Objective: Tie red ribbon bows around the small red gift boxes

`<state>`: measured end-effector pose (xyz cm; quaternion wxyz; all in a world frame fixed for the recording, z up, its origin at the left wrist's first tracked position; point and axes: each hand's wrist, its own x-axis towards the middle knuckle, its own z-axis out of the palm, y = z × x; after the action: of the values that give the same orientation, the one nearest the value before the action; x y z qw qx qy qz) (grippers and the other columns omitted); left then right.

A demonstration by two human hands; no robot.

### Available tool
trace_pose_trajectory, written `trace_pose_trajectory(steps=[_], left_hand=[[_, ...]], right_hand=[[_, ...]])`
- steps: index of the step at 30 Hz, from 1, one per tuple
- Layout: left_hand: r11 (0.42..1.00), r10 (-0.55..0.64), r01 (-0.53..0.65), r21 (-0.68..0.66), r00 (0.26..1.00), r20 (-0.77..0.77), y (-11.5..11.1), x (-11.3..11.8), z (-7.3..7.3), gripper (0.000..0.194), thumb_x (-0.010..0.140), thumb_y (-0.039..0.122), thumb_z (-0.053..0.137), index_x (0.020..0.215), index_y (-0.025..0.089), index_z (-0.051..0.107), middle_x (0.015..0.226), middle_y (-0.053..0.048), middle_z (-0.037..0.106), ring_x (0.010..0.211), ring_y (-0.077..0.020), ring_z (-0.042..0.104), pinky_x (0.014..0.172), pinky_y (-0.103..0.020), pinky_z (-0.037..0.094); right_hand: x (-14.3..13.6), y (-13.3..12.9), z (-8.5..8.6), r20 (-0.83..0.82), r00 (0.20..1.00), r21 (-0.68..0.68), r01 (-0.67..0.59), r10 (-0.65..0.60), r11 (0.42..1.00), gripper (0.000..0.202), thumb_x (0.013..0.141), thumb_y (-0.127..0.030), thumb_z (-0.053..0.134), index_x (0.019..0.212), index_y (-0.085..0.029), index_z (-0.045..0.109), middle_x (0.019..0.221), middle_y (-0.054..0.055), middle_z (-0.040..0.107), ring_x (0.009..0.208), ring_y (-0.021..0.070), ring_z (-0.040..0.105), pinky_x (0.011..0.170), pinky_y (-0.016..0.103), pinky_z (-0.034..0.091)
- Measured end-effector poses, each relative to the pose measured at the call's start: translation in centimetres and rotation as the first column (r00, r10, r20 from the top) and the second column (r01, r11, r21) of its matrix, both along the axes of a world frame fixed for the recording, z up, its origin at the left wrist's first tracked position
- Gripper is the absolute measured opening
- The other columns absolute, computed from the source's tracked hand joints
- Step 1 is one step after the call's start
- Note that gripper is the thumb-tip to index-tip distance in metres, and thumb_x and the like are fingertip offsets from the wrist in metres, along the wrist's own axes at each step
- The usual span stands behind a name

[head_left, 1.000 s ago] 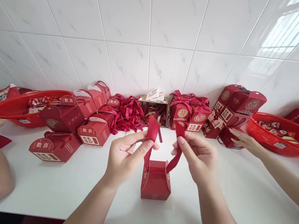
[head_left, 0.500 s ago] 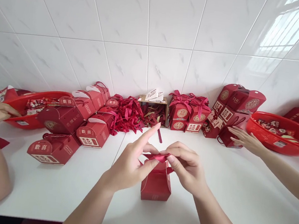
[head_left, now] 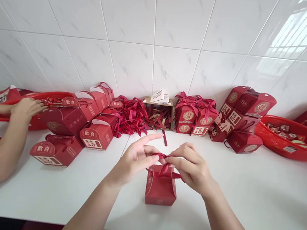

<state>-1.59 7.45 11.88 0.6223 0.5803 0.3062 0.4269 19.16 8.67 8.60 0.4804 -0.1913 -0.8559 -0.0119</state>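
A small red gift box (head_left: 161, 190) stands upright on the white table in front of me. Red ribbon (head_left: 166, 168) runs through its top, with loose ends sticking out on both sides. Above the box, my left hand (head_left: 138, 159) pinches the ribbon between thumb and fingers, its index finger stretched out. My right hand (head_left: 192, 167) grips the same ribbon from the other side, fingers bent together. The two hands almost meet over the box top. My fingers partly cover the ribbon, so the shape of any knot is hard to make out.
Red gift boxes (head_left: 56, 149) and a ribbon heap (head_left: 132, 118) lie left; a cardboard box (head_left: 173, 113) of strips sits behind. Bow-topped boxes (head_left: 195, 114) and stacked boxes (head_left: 243, 111) stand right. Red basins (head_left: 289, 144) flank both sides. Another person's arm (head_left: 6, 153) reaches in at left.
My hands have pulled the ribbon into a narrower, twisted piece over the box. The hand at the right has left the view. At left, a person's hand has moved inward over the basin.
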Motion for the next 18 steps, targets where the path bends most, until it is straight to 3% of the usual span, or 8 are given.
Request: trace_pose_trajectory(steps=[4,6,7,8,10,13,15,18], left_hand=[[0.988,0.088,-0.076,0.135,0.992,-0.086,-0.7,0.2,-0.2,0.055,0.088,0.024,0.058,0.14,0.017,0.04,0.09,-0.006,0.073,0.088,-0.0182,0.066,0.083,-0.03,0.05],[0.945,0.18,-0.127,0.302,0.971,-0.156,-1.0,0.2,-0.5,0.052,0.089,0.024,0.055,0.139,0.016,0.043,0.089,-0.006,0.072,0.088,-0.019,0.066,0.082,-0.031,0.052],[0.896,0.242,-0.15,0.418,0.954,-0.176,-1.0,0.3,-0.8,0.051,0.09,0.022,0.054,0.139,0.017,0.043,0.088,-0.005,0.072,0.088,-0.0192,0.066,0.082,-0.031,0.052],[0.822,0.307,-0.164,0.545,0.934,-0.182,-1.1,0.3,-1.0,0.051,0.09,0.019,0.053,0.139,0.019,0.044,0.088,-0.005,0.072,0.089,-0.019,0.066,0.082,-0.031,0.052],[0.612,0.429,-0.159,0.775,0.89,-0.156,-0.9,0.4,-1.6,0.055,0.088,0.012,0.053,0.14,0.024,0.044,0.091,-0.004,0.071,0.089,-0.0184,0.066,0.083,-0.032,0.053],[0.323,0.567,-0.142,0.936,0.821,-0.071,-0.5,0.4,-2.5,0.06,0.084,0.005,0.054,0.139,0.029,0.045,0.099,-0.003,0.07,0.09,-0.0184,0.066,0.085,-0.034,0.054],[0.207,0.657,-0.177,0.962,0.754,-0.003,-0.2,0.1,-3.0,0.059,0.083,0.004,0.058,0.135,0.03,0.05,0.095,-0.002,0.07,0.087,-0.0185,0.066,0.086,-0.037,0.054],[0.112,0.786,-0.244,0.963,0.614,0.065,-0.2,-1.4,-4.0,0.054,0.079,0.007,0.066,0.126,0.031,0.058,0.081,0.0,0.068,0.073,-0.0172,0.064,0.084,-0.038,0.055]], right_hand=[[-0.1,0.1,-0.4,-0.059,0.998,-0.031,0.005,-0.006,0.999,0.025,0.093,-0.008,0.048,0.106,-0.023,0.064,0.091,0.006,0.069,0.077,0.0168,0.062,0.075,0.037,0.045],[-0.2,0.0,-0.5,-0.102,0.995,-0.089,-0.021,0.012,0.996,0.026,0.092,-0.011,0.05,0.108,-0.025,0.066,0.094,0.006,0.069,0.082,0.019,0.064,0.076,0.039,0.045],[-0.3,-0.1,-0.6,-0.146,0.989,-0.136,-0.04,0.02,0.99,0.026,0.092,-0.013,0.051,0.109,-0.026,0.067,0.096,0.007,0.069,0.085,0.0201,0.064,0.076,0.039,0.047],[-0.4,-0.2,-0.7,-0.208,0.978,-0.195,-0.065,0.023,0.979,0.026,0.092,-0.014,0.052,0.109,-0.027,0.067,0.098,0.007,0.068,0.088,0.021,0.064,0.076,0.039,0.048],[-0.6,-0.5,-1.1,-0.367,0.93,-0.33,-0.138,0.008,0.934,0.024,0.092,-0.017,0.053,0.105,-0.028,0.07,0.102,0.008,0.066,0.094,0.0215,0.063,0.078,0.039,0.051],[-0.9,-0.6,-2.3,-0.571,0.82,-0.486,-0.299,-0.04,0.821,0.019,0.093,-0.025,0.054,0.097,-0.029,0.072,0.103,0.006,0.064,0.099,0.0211,0.062,0.083,0.039,0.052],[-0.8,-0.7,-3.3,-0.671,0.737,-0.528,-0.402,-0.077,0.748,0.018,0.094,-0.029,0.053,0.09,-0.028,0.071,0.101,0.005,0.064,0.097,0.0202,0.061,0.087,0.04,0.05],[0.4,-1.1,-4.9,-0.752,0.637,-0.563,-0.488,-0.169,0.667,0.021,0.093,-0.035,0.053,0.081,-0.025,0.066,0.096,0.005,0.063,0.093,0.0201,0.06,0.087,0.04,0.048]])
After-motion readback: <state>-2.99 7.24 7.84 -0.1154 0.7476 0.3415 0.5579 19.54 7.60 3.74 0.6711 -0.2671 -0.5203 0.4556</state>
